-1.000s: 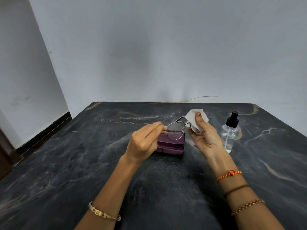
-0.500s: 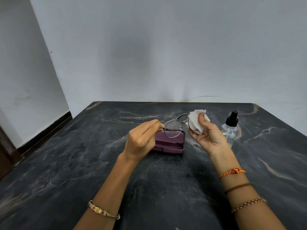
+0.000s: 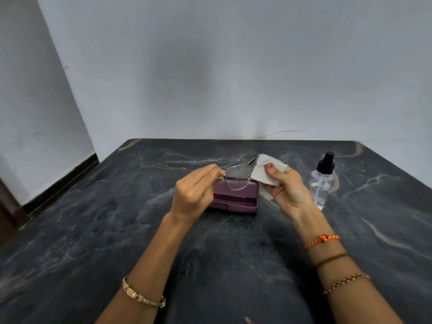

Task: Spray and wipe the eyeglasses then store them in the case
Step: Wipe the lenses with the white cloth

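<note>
My left hand (image 3: 194,195) pinches the glasses (image 3: 237,176) by their corner, steadying them while my right hand (image 3: 287,190) grips the cloth (image 3: 263,174) around one lens to wipe.

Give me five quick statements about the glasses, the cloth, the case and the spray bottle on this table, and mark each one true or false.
1. The left hand pinches the glasses at the frame's end. True.
2. The right hand holds the spray bottle. False: it holds a white cloth; the spray bottle stands alone on the table.
3. The purple case lies open. True.
4. The glasses are already inside the case. False: they are held above it.
5. The bottle's black cap is off. False: it is on.
</note>
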